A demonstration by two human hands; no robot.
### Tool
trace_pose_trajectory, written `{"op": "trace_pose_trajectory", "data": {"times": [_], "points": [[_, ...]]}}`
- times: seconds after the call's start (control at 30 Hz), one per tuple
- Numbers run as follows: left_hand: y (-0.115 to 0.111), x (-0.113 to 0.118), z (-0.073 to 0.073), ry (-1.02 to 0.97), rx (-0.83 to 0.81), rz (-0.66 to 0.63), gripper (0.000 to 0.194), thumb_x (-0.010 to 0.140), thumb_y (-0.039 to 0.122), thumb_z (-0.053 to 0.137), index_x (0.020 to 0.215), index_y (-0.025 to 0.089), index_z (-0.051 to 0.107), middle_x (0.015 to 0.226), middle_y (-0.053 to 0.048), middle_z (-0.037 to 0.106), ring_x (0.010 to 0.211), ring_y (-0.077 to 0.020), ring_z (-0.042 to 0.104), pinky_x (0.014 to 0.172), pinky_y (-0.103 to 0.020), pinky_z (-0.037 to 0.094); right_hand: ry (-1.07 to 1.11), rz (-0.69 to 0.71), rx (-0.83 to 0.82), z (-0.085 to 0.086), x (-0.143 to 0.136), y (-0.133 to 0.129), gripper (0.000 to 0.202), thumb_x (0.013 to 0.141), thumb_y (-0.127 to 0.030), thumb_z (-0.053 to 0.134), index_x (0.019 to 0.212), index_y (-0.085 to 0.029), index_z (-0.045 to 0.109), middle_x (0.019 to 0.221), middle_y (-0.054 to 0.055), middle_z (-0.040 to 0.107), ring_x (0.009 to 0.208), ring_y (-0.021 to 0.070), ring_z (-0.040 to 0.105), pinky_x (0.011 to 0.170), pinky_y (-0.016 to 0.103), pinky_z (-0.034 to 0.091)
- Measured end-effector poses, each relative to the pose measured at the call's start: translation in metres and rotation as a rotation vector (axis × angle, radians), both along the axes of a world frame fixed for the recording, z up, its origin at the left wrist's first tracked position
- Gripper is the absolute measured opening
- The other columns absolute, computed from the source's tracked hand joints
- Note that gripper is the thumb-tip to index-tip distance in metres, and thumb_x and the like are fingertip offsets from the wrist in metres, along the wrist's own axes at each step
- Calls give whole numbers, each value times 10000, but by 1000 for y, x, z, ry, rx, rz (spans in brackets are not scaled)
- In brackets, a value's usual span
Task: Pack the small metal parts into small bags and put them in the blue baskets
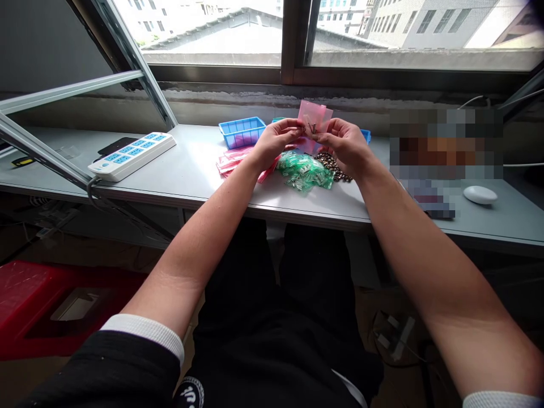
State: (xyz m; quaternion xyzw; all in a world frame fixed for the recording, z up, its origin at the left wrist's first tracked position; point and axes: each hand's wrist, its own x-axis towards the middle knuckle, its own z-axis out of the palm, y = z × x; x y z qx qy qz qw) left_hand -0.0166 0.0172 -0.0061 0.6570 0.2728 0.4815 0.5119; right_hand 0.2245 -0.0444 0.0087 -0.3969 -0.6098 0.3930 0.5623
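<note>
Between my two hands, raised above the desk, is a small pink translucent plastic bag (314, 112) with a few dark thin pieces showing in it. My left hand (278, 139) pinches the bag's left side between thumb and fingers. On its right side, my right hand (344, 141) grips it in the same way. Below them lies a heap of small green clear packets (305, 169). A pile of small bronze-coloured metal pieces (334, 165) is partly hidden behind my right hand. Flat pink bags (233, 160) are stacked beside my left forearm.
A blue basket (242, 133) stands at the back of the desk; another blue edge (366, 136) shows behind my right hand. A white power strip (134, 156) lies on the left, a white mouse (480, 195) on the right. Metal frame bars (140, 68) rise at left.
</note>
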Motion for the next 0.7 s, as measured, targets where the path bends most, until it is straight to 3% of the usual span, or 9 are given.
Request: {"op": "trace_pose_trajectory", "data": {"times": [0.13,0.27,0.37,0.47,0.53,0.6,0.7], "points": [[6,0,-3,52,32,-5,271,1173,382,921,1400,249,859,1422,-84,955,1426,-329,923,1346,-606,704,56,66,22,-2,1,2,621,686,-572,1205,989,-351,709,1168,51,886,1327,419,846,1184,643,738],[5,1,-3,79,63,6,286,1178,393,922,1410,239,856,1407,-87,950,1385,-333,934,1334,-620,716,73,71,-6,2,1,-3,713,639,-570,1228,1108,-365,732,1265,56,915,1346,408,832,1241,635,703],[3,2,-2,81,60,17,265,1191,374,899,1409,228,858,1431,-98,945,1356,-321,939,1316,-601,725,63,66,-30,4,1,-4,849,635,-631,1258,1272,-382,756,1288,60,923,1302,396,840,1189,629,710],[3,2,-1,65,42,31,239,1204,346,861,1406,219,856,1484,-114,938,1359,-305,936,1324,-579,719,97,5,-17,2,2,1,1003,543,-672,1308,1338,-358,783,1228,67,918,1196,372,849,1046,581,735],[4,1,-1,53,43,33,235,1192,325,852,1400,215,855,1502,-119,938,1392,-308,927,1338,-571,710,70,-52,11,-1,4,6,919,575,-744,1296,1238,-342,804,1186,76,911,1137,356,849,948,554,740],[6,1,-2,57,52,29,243,1170,313,860,1392,214,851,1517,-120,937,1445,-322,912,1343,-566,706,4,-119,36,-4,6,10,768,696,-809,1243,1096,-330,795,1146,85,903,1105,352,855,858,529,736],[10,1,-3,71,74,39,286,1149,334,887,1411,231,839,1551,-118,928,1500,-339,889,1315,-553,717,-52,-221,60,-5,7,12,605,806,-686,1222,987,-304,790,1084,87,893,1059,337,857,782,483,723]]}}
